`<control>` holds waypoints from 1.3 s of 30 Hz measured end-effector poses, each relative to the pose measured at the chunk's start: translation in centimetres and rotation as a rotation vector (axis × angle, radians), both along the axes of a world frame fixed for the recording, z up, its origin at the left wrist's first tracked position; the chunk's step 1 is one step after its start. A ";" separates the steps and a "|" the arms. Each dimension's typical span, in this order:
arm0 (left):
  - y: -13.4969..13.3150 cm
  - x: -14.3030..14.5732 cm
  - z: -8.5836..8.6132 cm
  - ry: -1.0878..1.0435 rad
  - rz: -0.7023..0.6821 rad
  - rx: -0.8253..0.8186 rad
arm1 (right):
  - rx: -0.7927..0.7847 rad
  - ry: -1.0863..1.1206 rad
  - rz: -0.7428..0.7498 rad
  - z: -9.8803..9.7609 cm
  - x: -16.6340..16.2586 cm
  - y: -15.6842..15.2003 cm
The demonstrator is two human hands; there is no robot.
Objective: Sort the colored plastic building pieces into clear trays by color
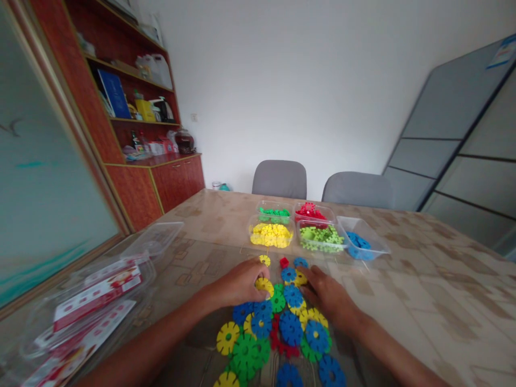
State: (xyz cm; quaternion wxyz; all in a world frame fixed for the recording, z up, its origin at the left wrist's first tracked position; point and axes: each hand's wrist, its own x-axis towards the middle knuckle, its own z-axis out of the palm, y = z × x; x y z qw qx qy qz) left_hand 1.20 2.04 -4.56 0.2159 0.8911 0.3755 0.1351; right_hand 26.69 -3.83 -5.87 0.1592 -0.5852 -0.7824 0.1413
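Yellow disc (265,286) pinched in the left hand (242,282), at the disc pile's (291,328) far-left edge; right hand (327,296) at its far right, grip I can't tell; a brushing wrist could scatter pieces!

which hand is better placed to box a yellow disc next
Left hand, probably: it seems to hold a yellow disc, with the boxed yellow pieces ahead; the right hand is nearer the light green pieces.

Discs (290,322) spread on table (423,279), near side; behind them five tubs (377,242) with pieces (271,235) in each, two rows of two plus one at right. Lids (161,237) and cards (97,293) left of discs. Two chairs (279,180) behind table, shelf unit (171,180) back left.
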 end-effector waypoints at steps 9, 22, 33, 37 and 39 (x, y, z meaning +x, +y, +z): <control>0.5 0.5 0.1 -0.124 0.113 0.061 | -0.036 0.159 0.001 -0.3 1.0 0.7; 2.1 0.6 -1.1 -0.150 0.111 0.081 | -0.044 0.327 0.047 -0.8 1.3 1.0; 2.3 -0.5 -0.8 -0.082 0.128 -0.006 | -0.033 0.474 0.007 -0.2 1.4 0.9; 1.5 -0.9 -0.1 -0.082 0.149 -0.034 | -0.039 0.528 -0.016 0.1 1.8 0.9; 1.2 -0.9 0.3 -0.097 0.155 -0.048 | -0.041 0.565 -0.034 0.2 1.8 0.9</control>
